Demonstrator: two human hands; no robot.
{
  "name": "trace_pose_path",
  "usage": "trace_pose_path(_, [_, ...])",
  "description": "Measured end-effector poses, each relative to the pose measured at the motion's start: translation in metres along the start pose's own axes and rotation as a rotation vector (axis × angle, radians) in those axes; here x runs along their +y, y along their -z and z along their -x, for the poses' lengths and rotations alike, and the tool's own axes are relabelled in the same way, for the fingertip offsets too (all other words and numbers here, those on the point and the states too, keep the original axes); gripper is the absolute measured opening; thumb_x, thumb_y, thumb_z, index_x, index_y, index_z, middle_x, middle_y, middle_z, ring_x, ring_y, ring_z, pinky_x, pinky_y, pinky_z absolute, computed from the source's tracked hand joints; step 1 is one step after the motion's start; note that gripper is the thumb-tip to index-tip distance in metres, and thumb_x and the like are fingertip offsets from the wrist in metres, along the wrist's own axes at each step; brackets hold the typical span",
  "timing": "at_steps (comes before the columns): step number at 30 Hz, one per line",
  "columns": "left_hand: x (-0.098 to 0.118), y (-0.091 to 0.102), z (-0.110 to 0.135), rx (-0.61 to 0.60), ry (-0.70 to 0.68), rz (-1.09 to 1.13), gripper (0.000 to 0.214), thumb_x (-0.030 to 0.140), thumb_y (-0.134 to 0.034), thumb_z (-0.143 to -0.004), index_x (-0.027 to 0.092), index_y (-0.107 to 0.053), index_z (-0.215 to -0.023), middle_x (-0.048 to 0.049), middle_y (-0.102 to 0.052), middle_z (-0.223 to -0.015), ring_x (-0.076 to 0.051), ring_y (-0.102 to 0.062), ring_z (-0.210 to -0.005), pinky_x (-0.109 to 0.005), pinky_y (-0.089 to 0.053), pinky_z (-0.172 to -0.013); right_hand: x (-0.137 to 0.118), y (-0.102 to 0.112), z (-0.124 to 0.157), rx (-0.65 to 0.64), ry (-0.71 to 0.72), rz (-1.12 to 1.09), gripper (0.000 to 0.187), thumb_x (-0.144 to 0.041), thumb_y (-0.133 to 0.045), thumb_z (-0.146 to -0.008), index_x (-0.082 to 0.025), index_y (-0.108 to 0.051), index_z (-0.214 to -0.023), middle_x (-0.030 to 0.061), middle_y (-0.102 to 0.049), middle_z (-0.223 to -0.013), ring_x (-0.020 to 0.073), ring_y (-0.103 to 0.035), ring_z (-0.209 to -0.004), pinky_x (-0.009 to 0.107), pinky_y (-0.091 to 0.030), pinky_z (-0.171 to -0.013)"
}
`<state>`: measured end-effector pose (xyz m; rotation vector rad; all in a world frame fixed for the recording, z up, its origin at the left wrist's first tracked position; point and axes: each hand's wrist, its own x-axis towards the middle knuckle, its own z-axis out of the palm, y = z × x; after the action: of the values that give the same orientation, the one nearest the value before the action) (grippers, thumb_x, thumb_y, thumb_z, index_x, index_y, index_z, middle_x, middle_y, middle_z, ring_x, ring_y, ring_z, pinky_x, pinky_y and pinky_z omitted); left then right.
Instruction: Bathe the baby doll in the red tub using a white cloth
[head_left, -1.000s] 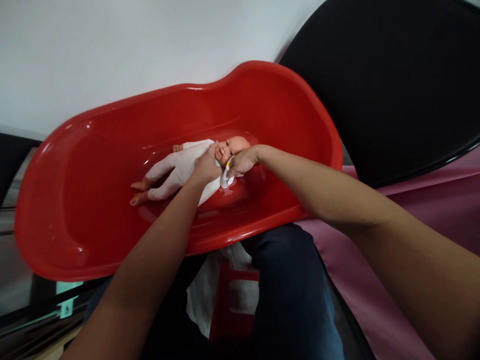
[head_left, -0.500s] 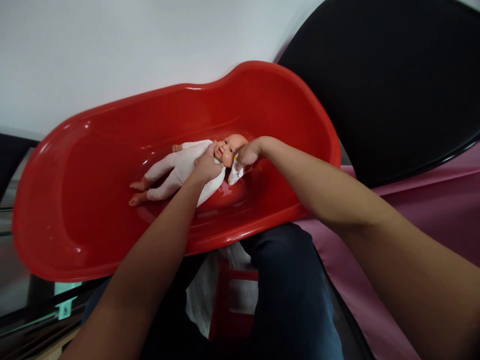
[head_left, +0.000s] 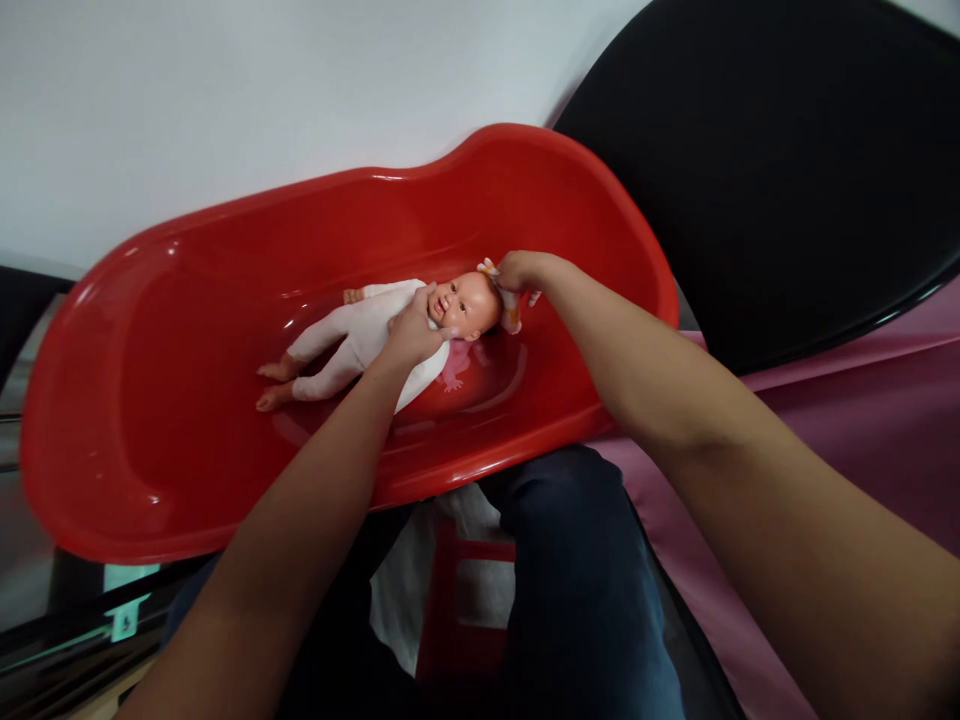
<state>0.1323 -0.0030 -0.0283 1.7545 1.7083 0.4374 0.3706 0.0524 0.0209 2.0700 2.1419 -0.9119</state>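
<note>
A baby doll point(head_left: 371, 322) with a white cloth body lies on its back in a red baby bathtub point(head_left: 195, 390), feet to the left and head to the right. Across its upper chest and neck, my left hand point(head_left: 417, 328) is closed, with thumb and fingers on either side below the chin. My right hand point(head_left: 519, 272) is at the crown of the doll's head, closed on a white cloth point(head_left: 511, 314) with yellow and pinkish marks. Part of that cloth sticks out on both sides of the hand; the fingers are partly hidden.
A pink hand-shaped mark point(head_left: 453, 378) shows on the tub floor below the doll's head. At upper right stands a large black rounded panel point(head_left: 780, 170), with pink fabric point(head_left: 862, 420) beneath it. A red stool point(head_left: 442, 610) is between my legs, and a white wall point(head_left: 285, 90) rises behind.
My right hand has moved with the cloth from the near side of the doll's head up to its crown, uncovering the side of the head. My left hand stays on the doll.
</note>
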Motion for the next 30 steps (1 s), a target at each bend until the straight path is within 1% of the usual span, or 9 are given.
trace_pose_path(3, [0.001, 0.001, 0.000, -0.007, -0.002, 0.007, 0.090, 0.028, -0.086, -0.082, 0.027, -0.044, -0.162, -0.0109, -0.062, -0.157, -0.033, -0.056, -0.148, -0.047, -0.040, -0.126, -0.027, 0.004, -0.032, -0.105, -0.030, 0.119, 0.028, -0.025, -0.075, -0.095, -0.001, -0.076, -0.108, 0.0123, -0.075, -0.104, 0.0204, -0.070, -0.102, 0.031, -0.053, -0.094])
trace_pose_path(6, [0.002, 0.001, 0.001, -0.010, 0.005, 0.005, 0.090, 0.026, -0.085, -0.082, 0.029, -0.044, -0.162, -0.0111, -0.063, -0.157, -0.033, -0.058, -0.146, -0.047, -0.041, -0.124, -0.031, 0.000, -0.036, -0.128, 0.037, 0.089, 0.025, -0.021, -0.063, -0.103, -0.008, -0.075, -0.121, 0.0134, -0.077, -0.101, 0.0210, -0.070, -0.090, 0.030, -0.053, -0.087])
trace_pose_path(9, [0.004, 0.002, 0.003, -0.009, -0.003, -0.002, 0.087, 0.025, -0.085, -0.083, 0.031, -0.045, -0.160, -0.0109, -0.063, -0.156, -0.034, -0.059, -0.144, -0.048, -0.041, -0.123, -0.027, -0.006, -0.031, -0.058, 0.131, -0.040, 0.034, -0.022, -0.047, -0.108, -0.015, -0.071, -0.132, 0.0142, -0.077, -0.116, 0.0216, -0.068, -0.092, 0.030, -0.051, -0.086])
trace_pose_path(13, [0.007, 0.002, 0.006, -0.014, -0.018, -0.017, 0.082, 0.024, -0.083, -0.083, 0.034, -0.047, -0.156, -0.0094, -0.066, -0.153, -0.034, -0.060, -0.141, -0.050, -0.042, -0.121, -0.026, -0.014, -0.032, -0.033, 0.285, -0.102, 0.035, -0.022, -0.046, -0.108, -0.014, -0.072, -0.131, 0.0156, -0.071, -0.134, 0.0241, -0.063, -0.110, 0.031, -0.046, -0.098])
trace_pose_path(18, [0.008, -0.001, 0.006, -0.010, 0.024, -0.048, 0.089, 0.024, -0.085, -0.081, 0.035, -0.041, -0.158, -0.0112, -0.063, -0.155, -0.036, -0.054, -0.146, -0.051, -0.039, -0.122, -0.031, -0.018, -0.035, -0.101, 0.378, -0.126, 0.034, -0.024, -0.047, -0.107, -0.015, -0.070, -0.130, 0.0116, -0.073, -0.126, 0.0210, -0.061, -0.103, 0.027, -0.043, -0.094])
trace_pose_path(21, [0.008, -0.002, 0.005, -0.004, 0.057, -0.073, 0.085, 0.028, -0.087, -0.081, 0.028, -0.044, -0.154, -0.0146, -0.063, -0.154, -0.036, -0.054, -0.146, -0.049, -0.040, -0.121, -0.030, -0.017, -0.036, -0.085, 0.352, -0.102, 0.034, -0.026, -0.048, -0.108, -0.014, -0.071, -0.129, 0.0127, -0.073, -0.128, 0.0213, -0.061, -0.104, 0.027, -0.043, -0.093])
trace_pose_path(26, [0.009, 0.001, 0.006, -0.030, 0.042, -0.107, 0.064, 0.031, -0.084, -0.084, 0.023, -0.053, -0.139, -0.0131, -0.068, -0.145, -0.033, -0.061, -0.137, -0.045, -0.043, -0.118, -0.024, -0.016, -0.040, -0.068, 0.152, -0.082, 0.040, -0.031, -0.045, -0.110, -0.011, -0.069, -0.136, 0.0180, -0.072, -0.124, 0.0240, -0.063, -0.095, 0.031, -0.045, -0.085])
trace_pose_path(28, [0.008, 0.002, 0.006, -0.028, 0.036, -0.114, 0.060, 0.031, -0.084, -0.084, 0.024, -0.054, -0.136, -0.0116, -0.069, -0.143, -0.033, -0.062, -0.135, -0.045, -0.044, -0.117, -0.025, -0.018, -0.041, -0.064, 0.165, -0.095, 0.038, -0.031, -0.046, -0.110, -0.012, -0.068, -0.135, 0.0172, -0.073, -0.123, 0.0234, -0.063, -0.098, 0.030, -0.044, -0.086])
trace_pose_path(30, [0.007, 0.001, 0.005, -0.025, 0.035, -0.120, 0.059, 0.032, -0.085, -0.083, 0.025, -0.055, -0.134, -0.0106, -0.071, -0.140, -0.033, -0.063, -0.133, -0.047, -0.044, -0.117, -0.029, -0.020, -0.039, -0.051, 0.246, -0.098, 0.035, -0.032, -0.048, -0.110, -0.014, -0.070, -0.130, 0.0155, -0.072, -0.124, 0.0231, -0.061, -0.104, 0.028, -0.042, -0.090])
